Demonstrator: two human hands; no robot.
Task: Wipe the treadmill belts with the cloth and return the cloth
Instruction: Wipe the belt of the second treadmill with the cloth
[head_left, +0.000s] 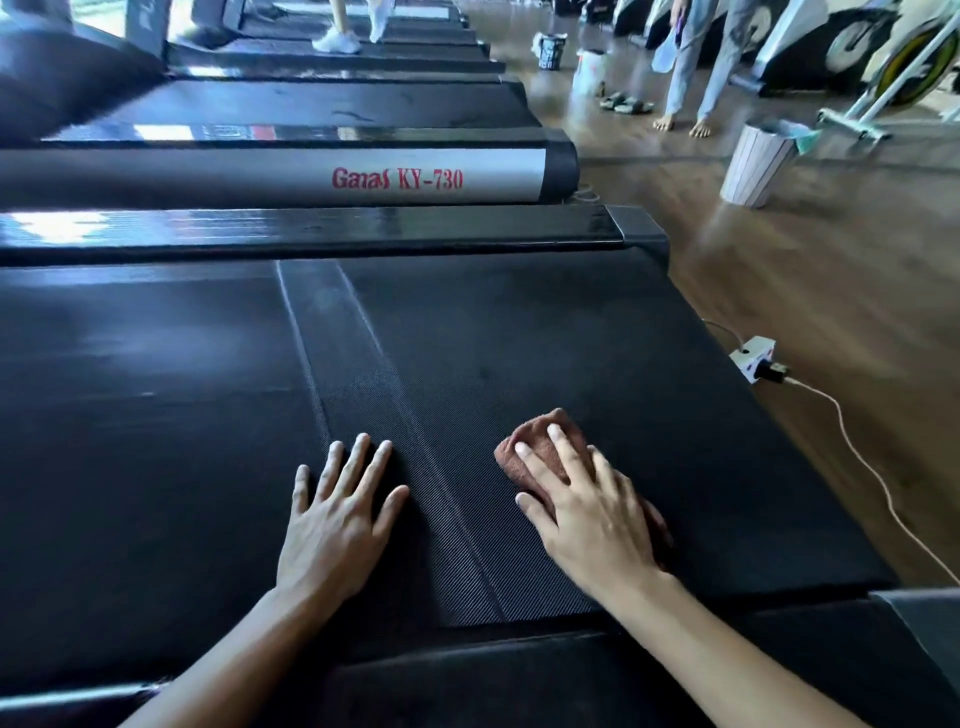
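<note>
Head view: right hand (592, 512) presses flat, fingers straight, on the rust-brown terry cloth (540, 449) lying on the black textured treadmill belt (519, 332) for wiping; left hand (335, 512), flat and empty, apparently braces beside it.

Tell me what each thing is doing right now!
treadmill belt: streaked with pale lines
cloth: bunched on the belt, under the right hand
right hand: fingers straight, pressing the cloth
left hand: spread flat on the belt
bin: upright on the floor

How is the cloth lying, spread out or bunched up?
Bunched up: the brown cloth forms a thick wad under the right hand, which presses it onto the belt.
</note>
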